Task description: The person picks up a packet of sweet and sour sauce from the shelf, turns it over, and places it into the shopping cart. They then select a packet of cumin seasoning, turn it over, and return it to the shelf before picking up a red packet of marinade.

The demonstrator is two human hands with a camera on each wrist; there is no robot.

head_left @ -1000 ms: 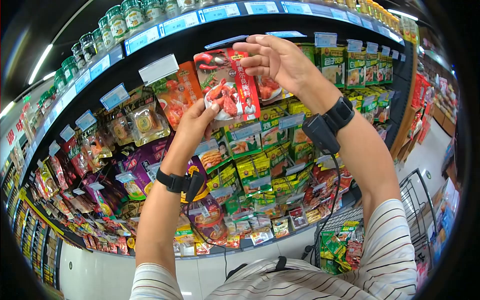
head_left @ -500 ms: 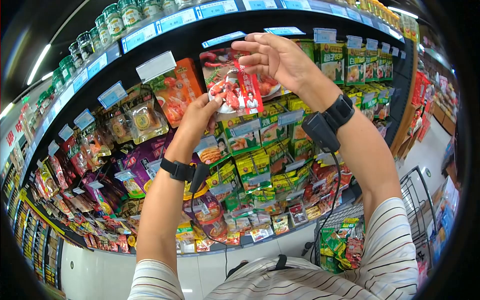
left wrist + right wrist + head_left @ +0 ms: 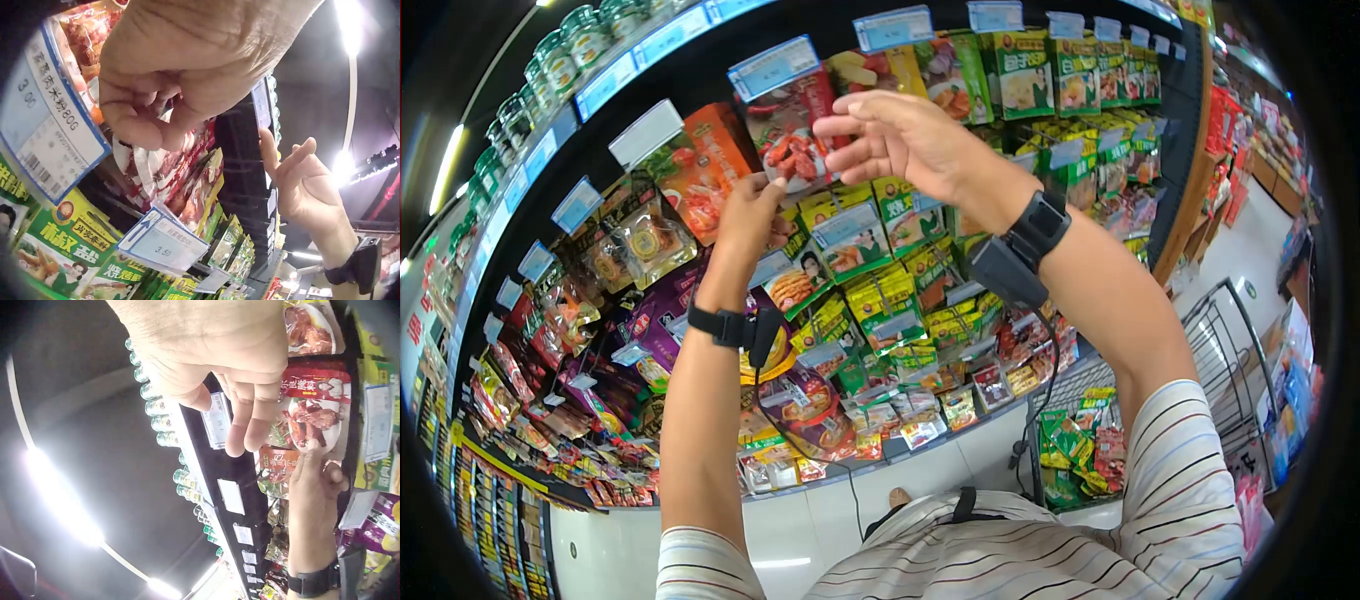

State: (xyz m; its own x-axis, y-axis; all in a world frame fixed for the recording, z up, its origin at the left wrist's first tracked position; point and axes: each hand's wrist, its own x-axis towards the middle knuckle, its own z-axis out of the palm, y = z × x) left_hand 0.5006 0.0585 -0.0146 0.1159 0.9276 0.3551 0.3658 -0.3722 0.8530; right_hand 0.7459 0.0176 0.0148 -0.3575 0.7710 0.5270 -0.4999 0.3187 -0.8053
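Left hand [image 3: 748,215] pinches the red packet [image 3: 784,130] by its lower edge; right hand [image 3: 910,145]'s loose, holding nothing. Probably light, bendy, kinda slick, so edges seem the best grip.

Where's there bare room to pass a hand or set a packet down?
To pass a hand: the dark gap between the upper label rail and the price tags below, depth unclear. To set down: bare floor between the lower shelf edge, left sleeve and striped shirt. Crowded: around the red packet the left hand pinches, with hanging packets on both sides and below.
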